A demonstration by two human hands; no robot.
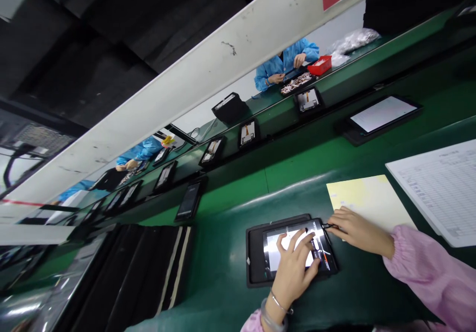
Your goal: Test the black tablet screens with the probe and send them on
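Note:
A black tray (256,252) lies on the green bench in front of me and holds a flat tablet-like panel (273,245) with a shiny face. My left hand (295,267) lies flat on that panel with the fingers spread. My right hand (355,230) rests at the tray's right edge, its fingers pinched on a thin dark tool (329,226) whose tip points at the panel's upper right corner. Both wrists wear pink sleeves.
A yellow sheet (366,198) and a printed white form (442,186) lie to the right. A lit tablet (383,114) and several trays with panels (247,134) sit on the green conveyor beyond. Two people in blue coats (286,64) work across it. Black foam stacks (134,272) stand at the left.

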